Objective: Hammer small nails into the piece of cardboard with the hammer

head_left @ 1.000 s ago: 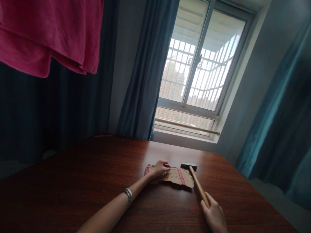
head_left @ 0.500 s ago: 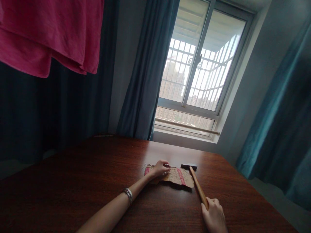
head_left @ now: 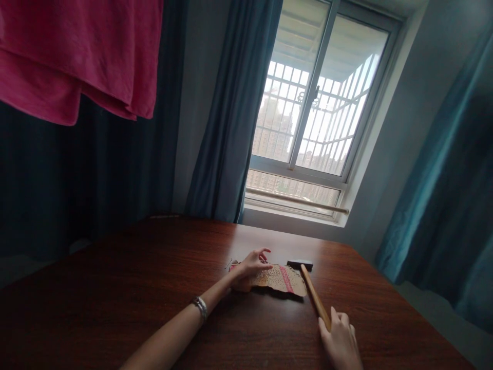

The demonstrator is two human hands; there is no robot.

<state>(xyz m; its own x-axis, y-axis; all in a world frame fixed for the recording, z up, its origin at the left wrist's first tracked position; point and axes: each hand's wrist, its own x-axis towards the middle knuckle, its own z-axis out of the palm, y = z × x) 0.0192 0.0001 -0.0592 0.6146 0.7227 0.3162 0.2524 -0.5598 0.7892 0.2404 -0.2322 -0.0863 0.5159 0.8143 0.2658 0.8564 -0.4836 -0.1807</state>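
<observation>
Over the left part of a piece of torn cardboard (head_left: pixel 275 280) hovers my left hand (head_left: pixel 254 261), its thumb and fingers apart and nothing visible between them. The cardboard has pink bands and is dotted with many small dark marks; its left part is partly hidden by that hand. To its right lies a hammer (head_left: pixel 316 298), its black head on the table beyond the wooden handle. My right hand (head_left: pixel 341 336) is closed around the near end of the handle, with the forefinger somewhat loose. A thin nail-like piece (head_left: pixel 228 264) lies by the cardboard's left end.
All of this rests on a dark brown wooden table (head_left: pixel 115 298). Behind it are a barred window (head_left: pixel 319 103) and a blue curtain (head_left: pixel 227 123). A pink cloth (head_left: pixel 108 56) hangs at the upper left, and another curtain (head_left: pixel 442 164) hangs on the right.
My left hand's fingers have spread apart from a pinch above the cardboard. My right forefinger has lifted slightly on the handle; the hammer has stayed nearly in place.
</observation>
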